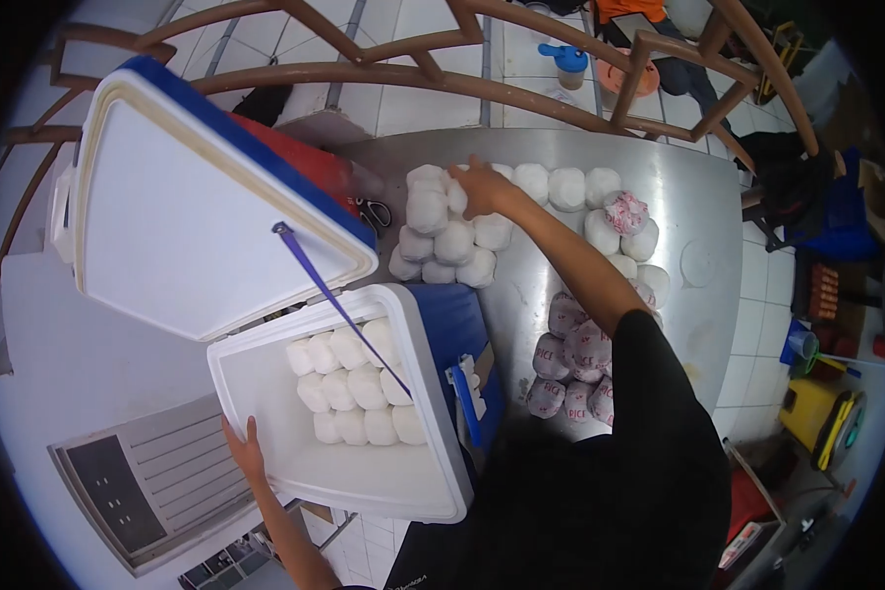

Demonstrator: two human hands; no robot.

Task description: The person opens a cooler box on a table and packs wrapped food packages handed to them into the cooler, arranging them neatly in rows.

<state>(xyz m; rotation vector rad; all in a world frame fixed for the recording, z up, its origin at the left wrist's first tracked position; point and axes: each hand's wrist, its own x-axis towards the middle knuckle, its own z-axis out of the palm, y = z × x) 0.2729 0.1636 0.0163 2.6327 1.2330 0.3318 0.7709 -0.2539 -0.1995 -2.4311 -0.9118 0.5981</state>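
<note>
My left hand (246, 450) grips the near left rim of a blue-and-white cooler box (339, 487), which stands with its lid (202, 211) swung up. Inside, several white round wrapped bundles (367, 386) sit in rows against one side. Over on the steel table, my right hand (482, 189) closes around a white wrapped bundle (456, 197) at the top of a stack (452, 241); its fingertips are partly hidden. More white bundles (567, 189) line the table's far side. Nearer my body lie bundles in paper printed RICE (588, 349).
A purple strap (329, 290) runs from the lid across the cooler's opening. Scissors (374, 212) and a red object (300, 162) are behind the lid. Brown metal railing (442, 81) borders the steel table (703, 315). A crumpled pink-printed wrapper bundle (626, 212) rests on white ones.
</note>
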